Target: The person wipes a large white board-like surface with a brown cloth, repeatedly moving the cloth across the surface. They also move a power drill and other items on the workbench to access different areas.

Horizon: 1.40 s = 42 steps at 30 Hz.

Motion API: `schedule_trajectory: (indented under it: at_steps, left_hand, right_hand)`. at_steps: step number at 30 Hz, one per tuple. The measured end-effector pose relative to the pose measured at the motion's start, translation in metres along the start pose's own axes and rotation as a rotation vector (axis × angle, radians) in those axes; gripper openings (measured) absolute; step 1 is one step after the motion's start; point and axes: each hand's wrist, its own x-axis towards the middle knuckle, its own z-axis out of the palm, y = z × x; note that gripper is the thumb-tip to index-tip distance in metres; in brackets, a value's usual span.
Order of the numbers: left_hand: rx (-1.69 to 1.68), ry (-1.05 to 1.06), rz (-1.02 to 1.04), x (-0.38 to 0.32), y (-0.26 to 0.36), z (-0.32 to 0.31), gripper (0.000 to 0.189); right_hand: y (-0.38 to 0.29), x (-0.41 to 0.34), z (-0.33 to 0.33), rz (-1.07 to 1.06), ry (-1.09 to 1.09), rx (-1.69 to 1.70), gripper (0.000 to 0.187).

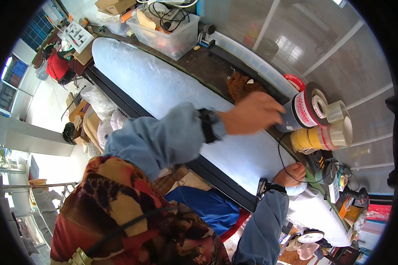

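A long light blue roll [152, 76], apparently fabric, lies diagonally before me on a dark ledge. Above its middle is my left hand [253, 114], blurred, its fingers near the stacked rolls of tape [303, 109]; whether they hold anything is unclear. My right hand [290, 175] rests on the roll's lower right end with curled fingers, beside a thin black cable [283, 160]. What lies under those fingers is hidden. Yellow and clear tape rolls [318, 135] stand between the hands, along the ledge's far side. A brown cloth [242, 86] lies just beyond my left hand.
A clear plastic bin [165, 39] with cables stands on the ledge at the top. A black rail [219, 177] runs along the near side. Blue cloth [202, 208] hangs below it. A white roll [321, 212] lies at lower right. Another person [57, 64] sits far left.
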Motion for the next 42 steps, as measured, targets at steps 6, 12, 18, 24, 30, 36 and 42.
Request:
schedule_trajectory:
  at_steps: [6, 12, 18, 24, 30, 36, 42]
  left_hand:
    - [0.214, -0.121, -0.446, -0.061, -0.122, -0.043, 0.021]
    - [-0.461, -0.035, -1.226, -0.045, -0.169, -0.023, 0.029]
    - [-1.295, 0.518, -1.599, -0.037, -0.186, 0.014, 0.042]
    - [-1.333, 0.472, -1.476, -0.022, -0.179, 0.0, 0.038]
    - [-1.238, 0.733, -1.004, -0.01, -0.116, -0.035, 0.029]
    - [-0.976, 0.927, -0.78, -0.026, -0.075, -0.102, 0.028]
    - [-1.045, 0.989, -0.956, -0.1, -0.003, -0.175, 0.029]
  right_hand:
    - [0.01, 0.0, 0.006, -0.006, -0.026, 0.023, 0.021]
    - [0.008, -0.001, 0.003, -0.006, -0.054, 0.041, 0.023]
    - [0.01, 0.001, 0.005, -0.029, -0.013, 0.055, 0.025]
    - [0.015, 0.001, 0.01, -0.067, 0.008, 0.079, 0.025]
    - [0.011, 0.0, 0.007, -0.004, -0.018, 0.051, 0.025]
    - [0.005, 0.0, 0.004, 0.012, 0.003, 0.014, 0.022]
    - [0.001, 0.001, -0.003, -0.026, 0.018, -0.023, 0.025]
